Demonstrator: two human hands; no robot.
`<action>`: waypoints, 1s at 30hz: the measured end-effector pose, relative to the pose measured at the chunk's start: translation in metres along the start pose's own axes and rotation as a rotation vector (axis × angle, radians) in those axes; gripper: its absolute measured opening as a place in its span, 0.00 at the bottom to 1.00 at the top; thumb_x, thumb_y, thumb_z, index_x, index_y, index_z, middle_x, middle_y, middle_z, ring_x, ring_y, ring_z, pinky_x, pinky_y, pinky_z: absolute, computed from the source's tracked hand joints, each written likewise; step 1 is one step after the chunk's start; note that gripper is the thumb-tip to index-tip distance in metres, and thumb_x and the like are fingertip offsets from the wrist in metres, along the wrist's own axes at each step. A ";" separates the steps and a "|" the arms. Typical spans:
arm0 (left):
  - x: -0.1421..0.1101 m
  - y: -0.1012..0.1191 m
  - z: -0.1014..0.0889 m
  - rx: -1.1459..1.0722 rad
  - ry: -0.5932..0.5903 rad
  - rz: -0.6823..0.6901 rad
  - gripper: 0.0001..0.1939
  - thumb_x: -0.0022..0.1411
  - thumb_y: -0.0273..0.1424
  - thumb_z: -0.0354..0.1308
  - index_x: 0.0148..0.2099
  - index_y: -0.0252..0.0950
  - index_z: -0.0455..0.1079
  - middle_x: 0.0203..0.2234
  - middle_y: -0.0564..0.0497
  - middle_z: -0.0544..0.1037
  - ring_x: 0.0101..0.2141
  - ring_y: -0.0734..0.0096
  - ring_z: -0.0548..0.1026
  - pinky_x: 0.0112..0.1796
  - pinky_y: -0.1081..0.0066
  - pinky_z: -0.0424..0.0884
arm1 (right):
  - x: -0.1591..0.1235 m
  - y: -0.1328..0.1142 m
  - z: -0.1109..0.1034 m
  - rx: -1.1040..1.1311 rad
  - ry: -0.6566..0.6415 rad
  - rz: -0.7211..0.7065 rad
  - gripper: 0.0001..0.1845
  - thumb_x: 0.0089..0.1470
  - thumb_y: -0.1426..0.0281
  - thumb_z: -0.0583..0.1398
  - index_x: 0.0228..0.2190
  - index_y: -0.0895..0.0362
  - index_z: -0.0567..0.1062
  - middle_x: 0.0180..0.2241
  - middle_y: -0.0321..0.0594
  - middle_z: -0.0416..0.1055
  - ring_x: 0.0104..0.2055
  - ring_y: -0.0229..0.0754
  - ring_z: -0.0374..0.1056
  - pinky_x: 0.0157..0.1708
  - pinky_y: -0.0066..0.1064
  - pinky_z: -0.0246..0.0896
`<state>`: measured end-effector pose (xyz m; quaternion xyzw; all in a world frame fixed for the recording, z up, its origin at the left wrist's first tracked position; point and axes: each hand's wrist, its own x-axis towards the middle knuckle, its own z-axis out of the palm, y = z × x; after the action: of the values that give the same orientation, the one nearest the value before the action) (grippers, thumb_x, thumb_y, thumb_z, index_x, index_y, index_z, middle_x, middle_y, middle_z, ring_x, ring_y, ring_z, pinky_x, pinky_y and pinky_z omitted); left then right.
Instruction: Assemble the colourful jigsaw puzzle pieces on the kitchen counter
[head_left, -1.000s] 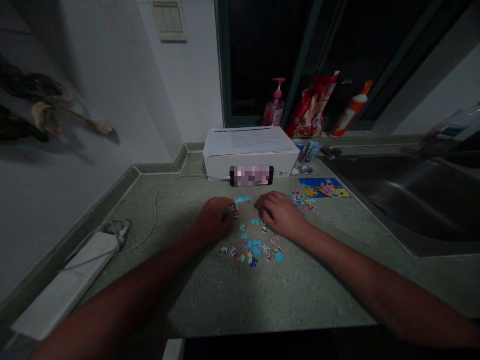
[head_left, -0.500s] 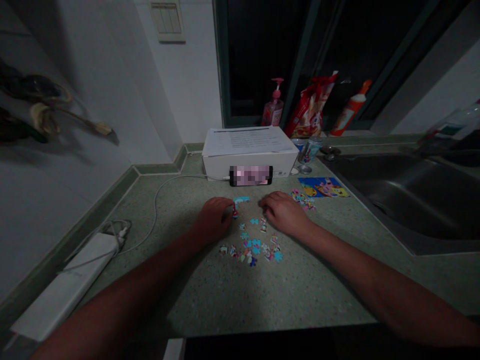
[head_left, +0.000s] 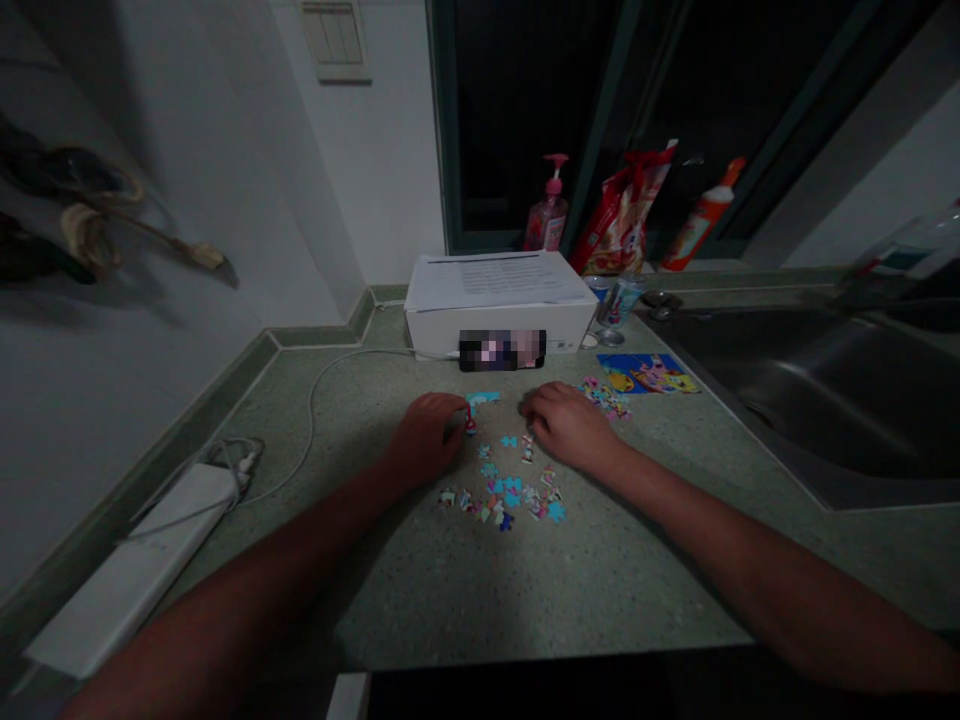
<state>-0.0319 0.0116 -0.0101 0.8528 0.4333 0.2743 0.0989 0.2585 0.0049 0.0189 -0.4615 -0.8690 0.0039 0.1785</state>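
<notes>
My left hand (head_left: 426, 436) rests on the counter with its fingers curled. Its fingertips hold the left edge of a small corner of joined jigsaw pieces (head_left: 484, 397), light blue along the top and red and white down the side. To the right, my right hand (head_left: 568, 422) lies with its fingers bent inward; anything under them is hidden. Between and below the hands are loose jigsaw pieces (head_left: 512, 490), several of them light blue. Beyond my right hand is another pile of jigsaw pieces (head_left: 604, 398), partly covered by it.
A phone (head_left: 502, 350) leans on a white box (head_left: 480, 325), its cable running left to a power strip (head_left: 157, 560). At right lie a blue cartoon picture card (head_left: 649, 374) and a sink (head_left: 817, 400). Cans (head_left: 621, 300) and a pump bottle (head_left: 546, 218) stand behind.
Both hands stay almost where they were, the right one shifting very slightly. The phone's blurred screen picture has changed. The puzzle pieces look the same.
</notes>
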 end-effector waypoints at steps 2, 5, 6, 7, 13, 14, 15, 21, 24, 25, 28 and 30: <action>0.000 0.000 -0.001 0.000 -0.003 -0.006 0.18 0.67 0.29 0.57 0.57 0.40 0.77 0.53 0.41 0.84 0.55 0.49 0.80 0.62 0.43 0.74 | 0.000 -0.001 0.000 -0.001 -0.003 -0.002 0.13 0.61 0.80 0.59 0.39 0.57 0.83 0.40 0.48 0.80 0.45 0.51 0.71 0.48 0.41 0.61; 0.000 0.001 -0.001 0.002 -0.014 -0.004 0.19 0.66 0.28 0.57 0.57 0.39 0.77 0.54 0.41 0.84 0.56 0.49 0.80 0.63 0.44 0.73 | 0.001 -0.002 -0.001 -0.005 -0.022 0.007 0.13 0.62 0.80 0.59 0.39 0.58 0.83 0.41 0.49 0.81 0.47 0.52 0.72 0.49 0.42 0.63; 0.000 0.001 -0.001 0.003 -0.017 -0.005 0.19 0.66 0.28 0.57 0.57 0.39 0.77 0.54 0.41 0.84 0.56 0.49 0.80 0.63 0.44 0.73 | 0.001 -0.002 -0.002 -0.009 -0.029 0.012 0.13 0.62 0.80 0.60 0.40 0.58 0.83 0.41 0.50 0.81 0.47 0.53 0.72 0.50 0.43 0.63; 0.000 0.001 -0.002 0.003 -0.018 -0.007 0.19 0.65 0.28 0.57 0.57 0.40 0.77 0.54 0.41 0.84 0.56 0.49 0.80 0.63 0.44 0.73 | 0.001 -0.003 -0.002 -0.015 -0.037 0.015 0.12 0.62 0.80 0.60 0.40 0.58 0.83 0.42 0.50 0.81 0.47 0.53 0.72 0.50 0.43 0.64; 0.001 0.001 -0.002 -0.001 -0.023 -0.015 0.19 0.64 0.27 0.58 0.57 0.40 0.77 0.54 0.40 0.84 0.56 0.48 0.80 0.63 0.43 0.73 | 0.002 -0.009 -0.009 -0.073 -0.071 0.022 0.12 0.64 0.78 0.60 0.43 0.58 0.83 0.46 0.52 0.82 0.50 0.54 0.73 0.54 0.45 0.65; 0.000 0.001 -0.002 -0.001 -0.024 -0.015 0.19 0.64 0.27 0.59 0.57 0.39 0.77 0.54 0.40 0.84 0.57 0.48 0.79 0.63 0.43 0.73 | 0.002 -0.012 -0.011 -0.077 -0.066 0.019 0.12 0.64 0.78 0.60 0.44 0.59 0.83 0.46 0.52 0.82 0.51 0.55 0.73 0.54 0.45 0.65; 0.000 0.001 -0.002 -0.002 -0.024 -0.013 0.19 0.65 0.27 0.58 0.57 0.39 0.77 0.54 0.40 0.84 0.56 0.48 0.79 0.63 0.43 0.73 | 0.001 -0.015 -0.013 -0.076 -0.058 0.010 0.12 0.65 0.78 0.60 0.45 0.59 0.83 0.46 0.52 0.81 0.51 0.55 0.73 0.54 0.45 0.65; 0.000 -0.001 -0.001 -0.010 -0.003 0.000 0.19 0.65 0.27 0.58 0.57 0.40 0.77 0.54 0.42 0.84 0.56 0.50 0.80 0.63 0.44 0.74 | -0.011 -0.052 -0.027 0.053 -0.128 -0.208 0.09 0.67 0.73 0.61 0.42 0.54 0.82 0.40 0.45 0.80 0.45 0.49 0.73 0.47 0.41 0.67; 0.000 0.000 0.000 -0.010 0.000 -0.001 0.19 0.65 0.27 0.58 0.57 0.40 0.77 0.53 0.42 0.84 0.56 0.50 0.80 0.62 0.44 0.74 | -0.025 -0.077 -0.033 0.108 -0.210 -0.255 0.08 0.65 0.66 0.66 0.33 0.54 0.81 0.36 0.42 0.79 0.40 0.48 0.73 0.42 0.40 0.68; 0.000 0.000 0.000 -0.011 0.002 -0.002 0.19 0.65 0.27 0.58 0.57 0.41 0.77 0.53 0.42 0.84 0.55 0.50 0.80 0.62 0.44 0.74 | -0.029 -0.085 -0.034 0.108 -0.236 -0.263 0.09 0.63 0.64 0.68 0.31 0.54 0.80 0.36 0.43 0.79 0.40 0.49 0.74 0.42 0.41 0.68; 0.000 0.000 0.000 -0.012 0.006 -0.002 0.19 0.65 0.27 0.58 0.56 0.41 0.77 0.53 0.42 0.84 0.55 0.50 0.80 0.62 0.44 0.74 | -0.037 -0.098 -0.036 0.072 -0.295 -0.268 0.12 0.58 0.60 0.73 0.32 0.54 0.81 0.35 0.45 0.80 0.40 0.51 0.76 0.43 0.44 0.71; 0.000 0.000 0.000 -0.013 0.003 0.000 0.19 0.65 0.26 0.58 0.57 0.41 0.77 0.53 0.42 0.84 0.55 0.50 0.80 0.62 0.44 0.74 | -0.039 -0.102 -0.036 0.047 -0.321 -0.263 0.11 0.58 0.61 0.73 0.34 0.55 0.82 0.36 0.47 0.81 0.41 0.52 0.76 0.44 0.45 0.72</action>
<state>-0.0318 0.0118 -0.0104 0.8516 0.4317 0.2785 0.1038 0.2080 -0.0908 0.0577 -0.3334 -0.9387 0.0742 0.0472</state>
